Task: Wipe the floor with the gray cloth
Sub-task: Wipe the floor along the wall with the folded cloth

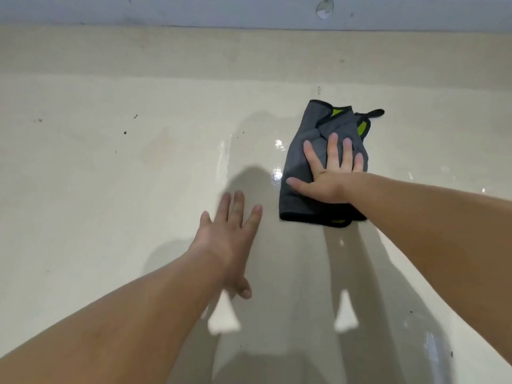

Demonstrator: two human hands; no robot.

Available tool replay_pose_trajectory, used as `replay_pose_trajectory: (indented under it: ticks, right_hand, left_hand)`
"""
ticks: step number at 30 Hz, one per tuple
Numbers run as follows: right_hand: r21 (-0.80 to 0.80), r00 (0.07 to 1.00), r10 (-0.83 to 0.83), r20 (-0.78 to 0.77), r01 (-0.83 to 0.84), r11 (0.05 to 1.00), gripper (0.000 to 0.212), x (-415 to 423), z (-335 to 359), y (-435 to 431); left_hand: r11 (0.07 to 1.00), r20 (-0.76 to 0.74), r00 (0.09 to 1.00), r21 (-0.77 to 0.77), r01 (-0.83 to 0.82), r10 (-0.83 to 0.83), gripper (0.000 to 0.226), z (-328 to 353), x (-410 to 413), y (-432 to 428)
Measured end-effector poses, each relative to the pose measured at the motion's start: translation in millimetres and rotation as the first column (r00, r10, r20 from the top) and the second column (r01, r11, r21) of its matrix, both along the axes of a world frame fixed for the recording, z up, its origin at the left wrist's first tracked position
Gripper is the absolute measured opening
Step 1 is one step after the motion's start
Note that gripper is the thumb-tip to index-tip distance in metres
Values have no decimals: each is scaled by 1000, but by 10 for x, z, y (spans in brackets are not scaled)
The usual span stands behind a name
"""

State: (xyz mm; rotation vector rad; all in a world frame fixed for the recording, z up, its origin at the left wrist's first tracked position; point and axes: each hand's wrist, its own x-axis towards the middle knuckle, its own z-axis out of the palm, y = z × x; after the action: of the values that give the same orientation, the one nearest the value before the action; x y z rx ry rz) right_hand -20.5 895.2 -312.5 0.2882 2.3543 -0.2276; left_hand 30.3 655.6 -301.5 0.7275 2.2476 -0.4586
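Note:
The gray cloth (302,162), folded, with black edging and green-yellow patches, lies on the cream glossy floor (138,176) right of centre. My right hand (329,173) presses flat on it, fingers spread, palm covering its lower middle. A black loop sticks out at the cloth's far right corner. My left hand (230,236) is spread flat, fingers apart, on or just above the bare floor to the left of the cloth, holding nothing.
A pale wall base (249,12) runs along the top, with a chipped spot (324,8). Small dark specks (125,132) dot the floor at left. Wet shiny streaks (277,173) lie beside the cloth and at lower right.

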Motion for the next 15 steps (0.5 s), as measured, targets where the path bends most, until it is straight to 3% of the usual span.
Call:
replay_pose_trajectory:
  ticks: [5,10,15]
  right_hand:
    - [-15,998,16,-54,-17,1000,100,62,-161,14]
    - [-18,970,11,-242,-16,1000,94,54,-210,96]
    - [-3,979,51,-198,-53,999,90,886,-184,-206]
  left_hand:
    - [999,17,1000,-43,3,-3,170,-33,85,-16]
    - [1000,-21,1000,-4,15,-15,171,-81,30,4]
    - [997,29,999,66,-35,33,172,30,11,-51]
